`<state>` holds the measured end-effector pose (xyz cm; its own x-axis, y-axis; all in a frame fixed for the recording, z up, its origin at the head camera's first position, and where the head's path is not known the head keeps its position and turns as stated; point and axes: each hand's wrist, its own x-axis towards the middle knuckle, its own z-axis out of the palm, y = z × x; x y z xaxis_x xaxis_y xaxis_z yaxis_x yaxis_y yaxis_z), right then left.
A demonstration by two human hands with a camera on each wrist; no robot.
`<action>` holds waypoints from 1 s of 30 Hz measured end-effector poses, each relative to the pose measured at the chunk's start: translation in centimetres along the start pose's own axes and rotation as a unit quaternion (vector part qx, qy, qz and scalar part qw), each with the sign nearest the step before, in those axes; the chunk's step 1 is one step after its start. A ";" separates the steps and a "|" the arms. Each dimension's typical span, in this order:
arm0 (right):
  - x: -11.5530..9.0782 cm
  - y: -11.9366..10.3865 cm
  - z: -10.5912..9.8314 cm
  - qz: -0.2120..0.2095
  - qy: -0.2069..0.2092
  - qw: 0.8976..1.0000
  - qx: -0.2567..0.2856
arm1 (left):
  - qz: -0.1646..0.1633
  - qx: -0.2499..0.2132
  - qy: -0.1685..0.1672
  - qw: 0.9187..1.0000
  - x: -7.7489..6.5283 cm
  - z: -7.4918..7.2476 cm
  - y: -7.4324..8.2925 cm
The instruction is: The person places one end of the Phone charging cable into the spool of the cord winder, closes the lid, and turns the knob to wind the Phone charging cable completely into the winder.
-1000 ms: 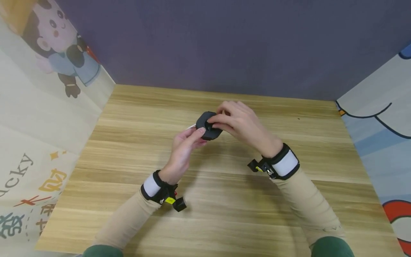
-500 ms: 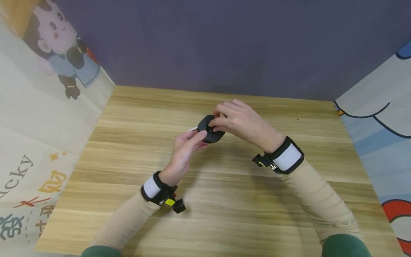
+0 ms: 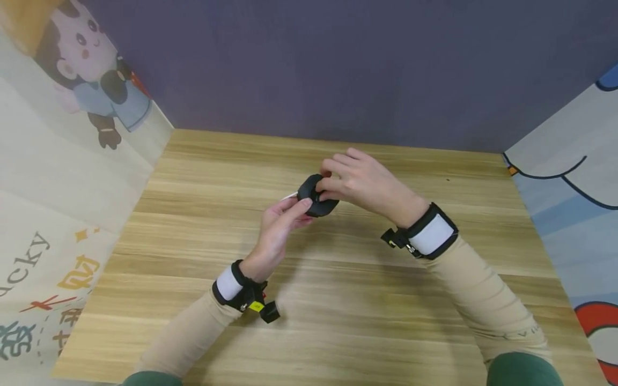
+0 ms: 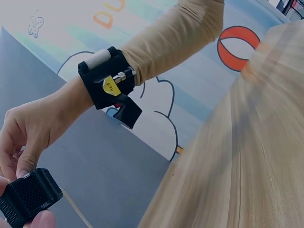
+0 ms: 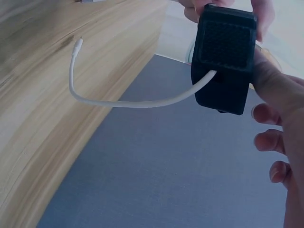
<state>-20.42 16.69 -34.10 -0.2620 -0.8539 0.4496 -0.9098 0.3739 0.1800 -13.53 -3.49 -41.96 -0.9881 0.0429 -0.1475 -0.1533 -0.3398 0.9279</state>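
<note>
A black, eight-sided cable winder (image 3: 325,208) with a round recess in its face is held up over the table. My left hand (image 3: 274,231) grips its near left edge, thumb on the face and fingers behind. The right hand (image 3: 362,182) has thumb and index finger pinched at the recess, hiding its middle. From a slot in the winder's textured side (image 5: 225,45) a white cable (image 5: 137,104) comes out and curves to a free plug (image 5: 78,46), in the right wrist view. Only a short stretch of that cable shows in the head view, left of the winder.
The wood-grain table (image 3: 193,214) lies beneath both hands. A dark purple-grey wall panel (image 3: 314,69) closes off its far edge. Printed cartoon sheets stand at the left (image 3: 72,177) and the right (image 3: 569,214). Each wrist wears a strapped camera.
The right hand and forearm have shifted slightly right and its wrist has turned a little. The cable winder has moved slightly right and nearer, with the left hand still gripping it.
</note>
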 end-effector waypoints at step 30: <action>-1.4 -2.6 0.9 0.139 0.081 0.987 -0.015 | 0.013 -0.018 0.009 1.000 -0.4 0.8 -0.5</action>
<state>-17.96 16.60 -36.00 -0.4425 -0.6487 0.6191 -0.8000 0.5975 0.0543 -13.10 -2.57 -42.13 -0.9913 0.0163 -0.1305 -0.1271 -0.3737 0.9188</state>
